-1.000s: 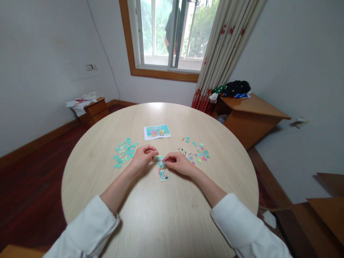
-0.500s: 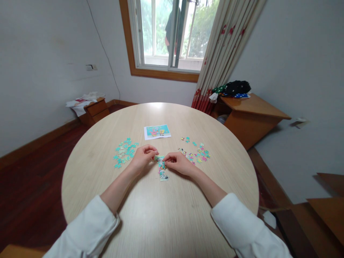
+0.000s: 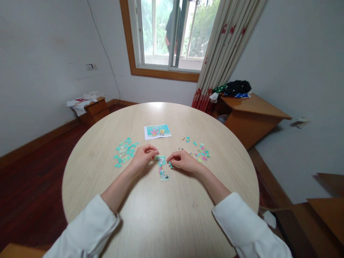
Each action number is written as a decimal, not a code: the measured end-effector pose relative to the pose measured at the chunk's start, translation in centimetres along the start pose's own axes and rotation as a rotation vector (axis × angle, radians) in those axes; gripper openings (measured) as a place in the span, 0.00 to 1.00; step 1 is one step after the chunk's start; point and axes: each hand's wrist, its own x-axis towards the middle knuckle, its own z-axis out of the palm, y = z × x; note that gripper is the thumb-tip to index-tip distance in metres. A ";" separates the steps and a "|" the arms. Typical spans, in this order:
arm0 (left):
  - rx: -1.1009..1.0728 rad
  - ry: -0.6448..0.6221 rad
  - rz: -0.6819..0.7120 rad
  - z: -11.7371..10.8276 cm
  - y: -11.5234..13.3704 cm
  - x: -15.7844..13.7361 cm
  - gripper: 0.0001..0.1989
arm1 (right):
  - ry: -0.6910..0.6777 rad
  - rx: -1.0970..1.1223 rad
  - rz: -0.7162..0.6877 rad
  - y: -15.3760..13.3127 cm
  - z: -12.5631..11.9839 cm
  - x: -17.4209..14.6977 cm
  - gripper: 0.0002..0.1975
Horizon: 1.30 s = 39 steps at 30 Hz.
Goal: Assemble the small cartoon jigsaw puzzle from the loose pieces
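A narrow strip of joined jigsaw pieces (image 3: 162,168) lies flat on the round table, showing a pale standing cartoon figure on teal. At its upper left corner is my left hand (image 3: 145,157), thumb and forefinger pinched on a small teal puzzle piece (image 3: 156,157), partly hidden by the fingertips. My right hand (image 3: 183,161) is just right of the strip, apart from it. Its closed fingers hold a dark and teal puzzle piece (image 3: 171,165) close to the tabletop. How firmly each piece is gripped is hard to see.
Teal loose pieces (image 3: 125,152) are spread left of my left hand. Multicoloured loose pieces (image 3: 202,153) lie beyond my right hand, some hidden by it. A printed reference picture (image 3: 158,132) rests farther back on the wooden table (image 3: 161,218). Behind stand a window and curtain (image 3: 217,53).
My right hand has drawn back to the right, off the strip, uncovering the strip's right side and a piece beneath its fingers. My left hand has stayed in place.
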 end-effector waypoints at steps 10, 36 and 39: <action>0.016 -0.004 -0.001 -0.1 -0.1 0.1 0.07 | -0.106 0.013 -0.059 0.5 0.2 0.0 0.07; 0.016 -0.048 -0.014 0.0 -0.2 0.1 0.07 | -0.085 0.040 -0.052 0.1 1.1 0.0 0.07; -0.003 -0.072 -0.026 -0.1 -0.3 0.0 0.08 | -0.087 0.038 -0.053 0.1 1.1 0.0 0.07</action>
